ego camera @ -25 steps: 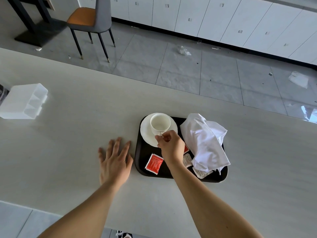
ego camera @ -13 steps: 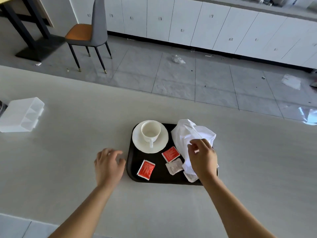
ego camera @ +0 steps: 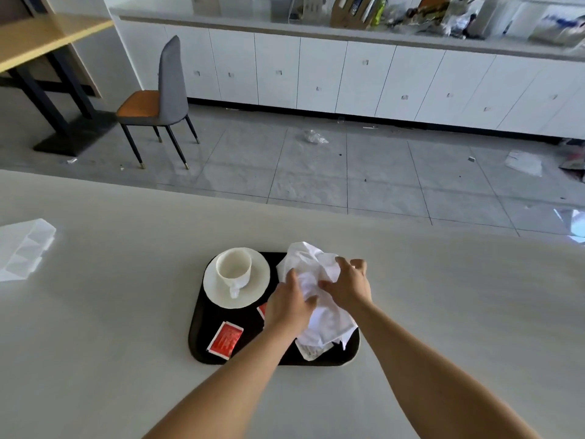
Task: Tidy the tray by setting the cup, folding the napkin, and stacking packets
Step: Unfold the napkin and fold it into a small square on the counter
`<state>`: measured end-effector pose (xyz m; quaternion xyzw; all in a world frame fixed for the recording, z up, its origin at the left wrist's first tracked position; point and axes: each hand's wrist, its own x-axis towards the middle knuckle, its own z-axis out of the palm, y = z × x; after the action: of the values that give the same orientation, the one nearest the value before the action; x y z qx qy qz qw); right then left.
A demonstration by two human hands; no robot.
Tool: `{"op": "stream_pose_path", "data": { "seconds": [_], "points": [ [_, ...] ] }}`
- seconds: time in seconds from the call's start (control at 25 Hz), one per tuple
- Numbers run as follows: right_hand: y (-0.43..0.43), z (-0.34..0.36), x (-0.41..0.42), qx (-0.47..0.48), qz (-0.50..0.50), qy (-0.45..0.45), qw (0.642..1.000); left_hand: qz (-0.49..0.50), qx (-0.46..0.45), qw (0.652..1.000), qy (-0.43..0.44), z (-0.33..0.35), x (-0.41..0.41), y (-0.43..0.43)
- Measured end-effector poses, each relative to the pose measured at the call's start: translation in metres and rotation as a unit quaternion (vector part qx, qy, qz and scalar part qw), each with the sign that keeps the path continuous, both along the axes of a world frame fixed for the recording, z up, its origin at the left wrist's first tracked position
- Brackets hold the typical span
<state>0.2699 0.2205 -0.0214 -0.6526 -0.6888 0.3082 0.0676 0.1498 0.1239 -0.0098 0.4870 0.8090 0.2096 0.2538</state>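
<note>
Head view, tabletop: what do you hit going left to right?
Clear plastic organiser → cup → left hand → right hand. Left out: napkin, gripped by both hands; red packet, overlaps the cup.

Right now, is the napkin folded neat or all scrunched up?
Scrunched up. The napkin is a lumpy, wrinkled heap on the black tray, with the left hand and right hand gripping it.
</note>
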Motion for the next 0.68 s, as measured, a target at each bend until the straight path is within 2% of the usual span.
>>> {"op": "stream_pose_path", "data": {
  "seconds": [0.08, 0.2, 0.28, 0.4, 0.52, 0.68],
  "points": [
    [0.002, -0.003, 0.002, -0.011, -0.04, 0.057, 0.998, 0.046, 0.0, 0.999, -0.02, -0.01, 0.002, 0.004],
    [0.001, 0.005, 0.005, -0.008, -0.064, 0.153, 0.986, 0.14, 0.028, 0.985, -0.098, -0.008, 0.002, 0.008],
    [-0.002, 0.02, 0.011, 0.006, -0.08, 0.208, 0.975, 0.154, 0.069, 0.978, -0.124, 0.003, 0.003, 0.008],
    [-0.004, 0.057, 0.031, 0.043, -0.109, 0.29, 0.95, 0.115, 0.157, 0.966, -0.168, 0.036, 0.008, 0.005],
    [-0.015, 0.106, 0.063, 0.125, -0.117, 0.331, 0.928, 0.033, 0.222, 0.947, -0.232, 0.079, 0.016, 0.008],
    [-0.025, 0.142, 0.111, 0.185, -0.157, 0.35, 0.905, -0.057, 0.228, 0.927, -0.293, 0.112, 0.045, 0.02]
  ]
}}
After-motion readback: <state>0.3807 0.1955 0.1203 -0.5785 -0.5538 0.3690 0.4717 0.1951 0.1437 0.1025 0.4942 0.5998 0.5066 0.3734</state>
